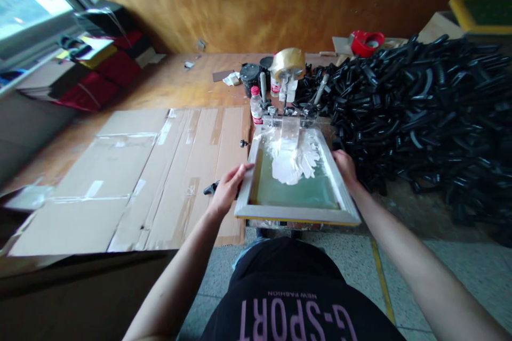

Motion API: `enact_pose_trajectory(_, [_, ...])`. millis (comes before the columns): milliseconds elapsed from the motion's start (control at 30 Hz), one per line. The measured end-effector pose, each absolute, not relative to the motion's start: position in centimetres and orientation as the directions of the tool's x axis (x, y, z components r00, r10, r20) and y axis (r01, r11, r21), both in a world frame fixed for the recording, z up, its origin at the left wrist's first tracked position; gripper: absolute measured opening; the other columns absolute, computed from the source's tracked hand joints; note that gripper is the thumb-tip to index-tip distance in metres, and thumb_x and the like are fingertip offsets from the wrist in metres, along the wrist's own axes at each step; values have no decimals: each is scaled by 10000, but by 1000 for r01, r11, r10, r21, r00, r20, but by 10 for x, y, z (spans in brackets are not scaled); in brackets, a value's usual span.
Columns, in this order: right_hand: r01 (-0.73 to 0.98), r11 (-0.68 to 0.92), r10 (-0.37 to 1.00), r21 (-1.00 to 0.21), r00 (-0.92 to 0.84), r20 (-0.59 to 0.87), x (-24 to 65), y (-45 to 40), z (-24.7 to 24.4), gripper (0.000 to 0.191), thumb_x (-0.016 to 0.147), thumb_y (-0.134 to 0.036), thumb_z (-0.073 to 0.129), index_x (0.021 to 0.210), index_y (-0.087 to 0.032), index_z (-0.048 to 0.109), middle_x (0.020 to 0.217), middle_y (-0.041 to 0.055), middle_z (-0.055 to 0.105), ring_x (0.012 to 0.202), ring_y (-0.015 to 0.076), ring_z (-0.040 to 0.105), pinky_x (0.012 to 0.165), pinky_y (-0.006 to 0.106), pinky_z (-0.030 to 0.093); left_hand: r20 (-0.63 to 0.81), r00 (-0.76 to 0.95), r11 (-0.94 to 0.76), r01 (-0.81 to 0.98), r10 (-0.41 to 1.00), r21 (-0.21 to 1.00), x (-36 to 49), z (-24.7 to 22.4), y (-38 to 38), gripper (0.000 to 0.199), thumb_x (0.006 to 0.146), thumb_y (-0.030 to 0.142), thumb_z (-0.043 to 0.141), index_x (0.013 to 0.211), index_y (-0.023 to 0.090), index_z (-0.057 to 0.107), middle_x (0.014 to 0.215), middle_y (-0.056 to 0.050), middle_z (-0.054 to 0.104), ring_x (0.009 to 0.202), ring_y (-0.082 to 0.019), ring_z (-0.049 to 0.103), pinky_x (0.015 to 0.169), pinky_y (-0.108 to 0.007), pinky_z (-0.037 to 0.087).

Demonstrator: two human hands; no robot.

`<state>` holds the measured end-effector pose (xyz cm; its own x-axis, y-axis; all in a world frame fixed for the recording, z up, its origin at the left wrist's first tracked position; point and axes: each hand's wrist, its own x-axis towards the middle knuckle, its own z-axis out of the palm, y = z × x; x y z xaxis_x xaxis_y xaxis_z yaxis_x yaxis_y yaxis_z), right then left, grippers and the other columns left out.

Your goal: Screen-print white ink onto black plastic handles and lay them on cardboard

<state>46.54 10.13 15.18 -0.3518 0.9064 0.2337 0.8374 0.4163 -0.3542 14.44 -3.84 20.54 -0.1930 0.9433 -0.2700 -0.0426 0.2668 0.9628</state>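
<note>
A screen printing frame with pale metal rails and a greenish mesh is in front of me. White ink is smeared over the far half of the mesh, beneath a pale squeegee blade. My left hand is closed at the left rail, its thumb and finger on the edge. A black curved plastic piece sticks out beside this hand; whether the hand also holds it I cannot tell. At the right rail, my right hand is closed with its fingers curled, partly hidden by the frame.
Flattened cardboard covers the left of the table. A big heap of black plastic pieces lies on the right. Behind the frame are clamps, a bottle, a dark tub and a tape roll. A red tape dispenser sits farther back.
</note>
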Motion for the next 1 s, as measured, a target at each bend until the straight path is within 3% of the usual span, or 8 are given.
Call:
enact_pose_trajectory(67, [847, 405, 899, -344, -300, 320, 455, 120, 167, 340, 918, -235, 443, 1171, -157, 656, 1092, 148, 617, 999, 277, 583, 889, 431, 478, -334, -206, 343, 5, 920, 939, 144, 165, -51, 677, 793, 567, 622, 1359, 202, 549, 754, -4, 639, 580, -114, 524, 517, -218, 393])
enact_pose_trajectory(167, [798, 545, 813, -256, -430, 393, 407, 135, 185, 500, 806, -276, 672, 1280, -159, 565, 1285, 151, 541, 1167, 301, 506, 963, 420, 443, -337, -269, 373, 95, 902, 923, 146, 120, -52, 779, 802, 506, 622, 1486, 218, 384, 793, -4, 643, 635, -113, 545, 587, -218, 423])
enact_pose_trajectory(333, [691, 702, 711, -169, -693, 119, 359, 104, 183, 108, 848, -152, 599, 949, -154, 637, 932, 88, 662, 908, 219, 578, 795, 320, 452, -346, -270, 406, 212, 899, 889, 143, 97, -45, 690, 840, 501, 571, 1455, 222, 430, 809, -11, 645, 595, -103, 516, 545, -211, 388])
enact_pose_trajectory(567, [320, 935, 331, -157, -942, 56, 405, 65, 186, 130, 821, -76, 552, 793, -184, 619, 800, 35, 637, 771, 170, 543, 659, 271, 374, -352, -293, 410, 164, 889, 897, 142, 104, -46, 673, 789, 479, 644, 1385, 196, 512, 797, -19, 666, 631, -128, 558, 575, -228, 426])
enact_pose_trajectory(700, [419, 899, 436, -128, -882, 180, 397, 64, 179, 117, 860, -108, 544, 839, -179, 635, 833, 49, 643, 812, 183, 538, 675, 282, 371, -363, -297, 415, 134, 883, 900, 143, 109, -45, 687, 776, 480, 649, 1379, 179, 516, 762, -15, 655, 606, -122, 544, 554, -220, 411])
enact_pose_trajectory(800, [382, 919, 395, -100, -886, 242, 396, 50, 166, 170, 889, -89, 495, 894, -163, 648, 873, 74, 649, 848, 192, 540, 681, 287, 381, -373, -285, 415, 102, 883, 904, 145, 111, -45, 712, 769, 489, 650, 1389, 169, 504, 757, -19, 656, 594, -118, 538, 542, -215, 401])
enact_pose_trajectory(900, [350, 922, 380, -163, -898, 222, 396, 48, 167, 104, 875, -127, 560, 882, -179, 650, 837, 50, 650, 833, 184, 560, 689, 277, 404, -378, -282, 419, 100, 882, 902, 146, 117, -45, 732, 777, 502, 636, 1406, 160, 482, 751, -18, 646, 591, -113, 530, 530, -208, 390])
enact_pose_trajectory(1000, [477, 845, 529, -242, -812, 246, 383, 76, 188, 197, 874, -250, 643, 1070, -232, 648, 919, 28, 675, 854, 187, 589, 711, 281, 436, -377, -252, 405, 71, 892, 911, 146, 135, -47, 781, 772, 510, 652, 1440, 169, 435, 699, 11, 612, 537, -95, 488, 490, -195, 352])
